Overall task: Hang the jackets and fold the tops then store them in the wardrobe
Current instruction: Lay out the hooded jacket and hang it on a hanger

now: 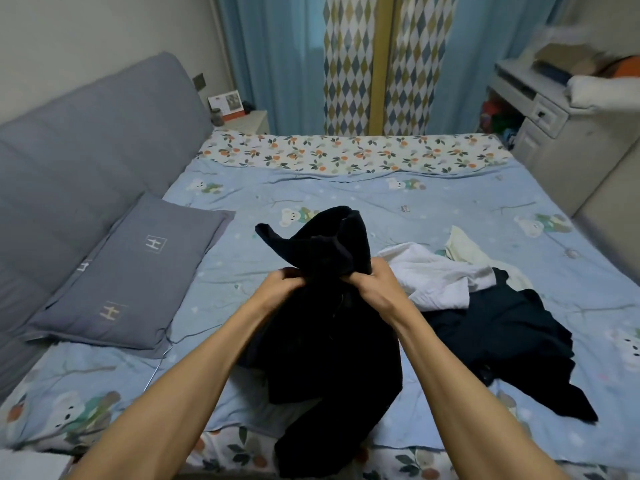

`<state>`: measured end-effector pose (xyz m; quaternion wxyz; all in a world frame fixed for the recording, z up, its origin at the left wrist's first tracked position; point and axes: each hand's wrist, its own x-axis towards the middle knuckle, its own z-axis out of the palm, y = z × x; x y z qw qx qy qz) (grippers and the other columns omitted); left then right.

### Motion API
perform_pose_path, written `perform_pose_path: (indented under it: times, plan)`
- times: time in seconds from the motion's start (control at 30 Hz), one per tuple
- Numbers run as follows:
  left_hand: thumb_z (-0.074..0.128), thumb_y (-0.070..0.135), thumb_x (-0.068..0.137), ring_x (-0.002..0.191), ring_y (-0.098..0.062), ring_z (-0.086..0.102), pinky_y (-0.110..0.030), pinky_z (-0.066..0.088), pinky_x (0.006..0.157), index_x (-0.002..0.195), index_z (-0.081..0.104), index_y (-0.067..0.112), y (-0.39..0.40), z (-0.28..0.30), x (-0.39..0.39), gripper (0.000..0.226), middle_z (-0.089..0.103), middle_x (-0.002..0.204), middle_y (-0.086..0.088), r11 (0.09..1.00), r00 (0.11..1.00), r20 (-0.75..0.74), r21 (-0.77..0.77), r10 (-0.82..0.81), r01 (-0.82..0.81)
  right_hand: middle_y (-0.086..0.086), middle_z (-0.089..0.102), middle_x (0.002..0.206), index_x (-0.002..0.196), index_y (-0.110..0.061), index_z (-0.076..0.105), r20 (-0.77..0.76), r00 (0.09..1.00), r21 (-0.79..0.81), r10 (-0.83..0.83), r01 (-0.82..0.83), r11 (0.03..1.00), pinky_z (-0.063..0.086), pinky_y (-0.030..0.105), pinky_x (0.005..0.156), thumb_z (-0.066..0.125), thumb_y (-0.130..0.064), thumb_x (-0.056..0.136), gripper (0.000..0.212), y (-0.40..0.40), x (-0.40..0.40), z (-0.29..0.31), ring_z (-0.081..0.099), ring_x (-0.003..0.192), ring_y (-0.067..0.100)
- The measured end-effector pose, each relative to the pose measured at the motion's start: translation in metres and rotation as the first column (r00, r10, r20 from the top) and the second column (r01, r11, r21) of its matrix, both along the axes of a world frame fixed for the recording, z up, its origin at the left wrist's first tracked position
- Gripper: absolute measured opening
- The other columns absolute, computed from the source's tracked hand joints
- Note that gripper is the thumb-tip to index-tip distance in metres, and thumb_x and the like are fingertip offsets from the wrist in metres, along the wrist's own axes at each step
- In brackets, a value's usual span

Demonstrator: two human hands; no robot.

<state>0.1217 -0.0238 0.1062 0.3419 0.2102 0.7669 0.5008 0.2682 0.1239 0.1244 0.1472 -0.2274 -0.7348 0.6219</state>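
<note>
Black cloth fills the middle of the view: a dark garment [322, 327] held up over the bed [263, 188], whether jacket or top I cannot tell. The left hand [282, 289] has its fingers [294, 274] curled into a bunch of the fabric. Just beside it, the right hand [372, 282] grips the cloth the same way, fingers closed round a fold.

Both grips sit close together near the garment's upper part. Above the fingers a flap of cloth stands up and flops away from the person; below them the bulk hangs straight down towards the bed's near edge, so the long axis runs up and down. Neither hand is nearer than the other.

To spread it, the hands would likely need to part sideways.

Right of the fingers, lying on the bed, are a white top [436, 275] and another dark garment [512, 344].
</note>
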Motion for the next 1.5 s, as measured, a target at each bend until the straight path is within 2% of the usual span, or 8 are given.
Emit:
perform_pose_path:
  times: [0.2, 0.37, 0.57, 0.73, 0.87, 1.07, 1.3, 1.5]
  plan:
    - [0.078, 0.033, 0.064, 0.072, -0.022, 0.061, -0.029, 0.047, 0.068, 0.093, 0.064, 0.007, 0.034, 0.013, -0.014, 0.042, 0.062, 0.085, -0.012, 0.971, 0.898, 0.392, -0.046, -0.2, 0.236, 0.0, 0.07, 0.081, 0.083, -0.014, 0.068, -0.068, 0.996, -0.047, -0.049, 0.045, 0.998, 0.052, 0.028, 0.073, 0.071, -0.027, 0.073, 0.017, 0.007, 0.012, 0.019, 0.067, 0.079, 0.013]
    - [0.05, -0.001, 0.096, 0.083, -0.015, 0.066, -0.026, 0.055, 0.081, 0.088, 0.071, 0.014, 0.051, -0.01, 0.019, 0.028, 0.074, 0.083, 0.005, 0.938, 0.936, 0.142, -0.085, -0.323, 0.337, -0.004, 0.073, 0.089, 0.093, -0.019, 0.068, 0.065, 0.993, 0.066, -0.098, 0.094, 0.993, 0.054, 0.03, 0.079, 0.074, -0.02, 0.081, 0.013, 0.018, 0.026, 0.004, 0.069, 0.087, 0.011]
    - [0.069, 0.011, 0.088, 0.078, -0.018, 0.063, -0.032, 0.051, 0.078, 0.086, 0.068, 0.016, 0.045, -0.006, 0.0, 0.006, 0.072, 0.087, -0.007, 0.966, 0.942, -0.258, 0.198, 0.213, -0.164, -0.003, 0.059, 0.094, 0.102, -0.014, 0.057, 0.29, 0.849, 0.348, -0.442, 0.337, 0.875, 0.039, 0.03, 0.075, 0.071, -0.026, 0.083, 0.026, 0.025, 0.041, -0.013, 0.051, 0.09, 0.018]
    - [0.075, 0.02, 0.081, 0.069, -0.005, 0.053, -0.016, 0.04, 0.066, 0.063, 0.059, 0.019, 0.031, -0.006, 0.01, 0.024, 0.058, 0.072, 0.002, 0.998, 0.865, -0.5, 0.065, 0.048, -0.018, -0.001, 0.066, 0.096, 0.1, -0.012, 0.059, 0.244, 0.91, 0.129, -0.335, 0.312, 0.941, 0.049, 0.034, 0.077, 0.062, -0.023, 0.081, 0.023, 0.005, 0.025, -0.02, 0.061, 0.087, 0.016]
    - [0.07, 0.025, 0.088, 0.049, -0.004, 0.04, -0.026, 0.034, 0.056, 0.058, 0.051, 0.011, 0.005, -0.043, 0.026, 0.038, 0.045, 0.048, 0.013, 0.998, 0.957, -0.289, -0.066, -0.025, 0.006, 0.0, 0.044, 0.067, 0.063, -0.024, 0.047, 0.301, 0.922, -0.313, -0.243, 0.336, 0.888, 0.03, 0.037, 0.064, 0.058, -0.024, 0.075, 0.017, -0.015, 0.023, -0.051, 0.037, 0.065, 0.02]
    - [0.061, 0.027, 0.097, 0.057, 0.005, 0.054, -0.012, 0.039, 0.063, 0.06, 0.064, 0.018, -0.042, -0.098, 0.05, 0.038, 0.06, 0.058, 0.016, 0.987, 0.997, -0.054, -0.156, -0.057, 0.048, 0.0, 0.069, 0.096, 0.1, -0.013, 0.068, 0.496, 0.815, -0.223, -0.3, 0.453, 0.863, 0.05, 0.022, 0.072, 0.063, -0.023, 0.094, 0.012, -0.048, 0.041, -0.137, 0.063, 0.084, 0.011]
    - [0.052, -0.001, 0.092, 0.108, -0.009, 0.064, -0.026, 0.049, 0.096, 0.113, 0.072, 0.02, -0.048, -0.179, 0.043, 0.036, 0.072, 0.109, 0.009, 0.878, 0.934, 0.055, -0.325, -0.353, 0.351, 0.0, 0.065, 0.094, 0.117, -0.012, 0.06, 0.669, 0.722, -0.142, -0.176, 0.357, 0.923, 0.049, 0.03, 0.086, 0.073, -0.025, 0.087, 0.036, -0.061, 0.042, -0.202, 0.062, 0.093, 0.018]
    - [0.067, 0.016, 0.084, 0.1, -0.026, 0.061, -0.03, 0.043, 0.075, 0.103, 0.058, 0.008, -0.021, -0.245, 0.041, 0.023, 0.065, 0.107, -0.009, 0.829, 0.95, -0.076, -0.511, -0.304, 0.225, 0.014, 0.031, 0.15, 0.151, -0.006, 0.026, 0.751, 0.636, 0.067, -0.178, 0.194, 0.979, 0.034, 0.04, 0.112, 0.077, -0.048, 0.08, 0.097, -0.055, 0.041, -0.258, 0.032, 0.139, 0.032]
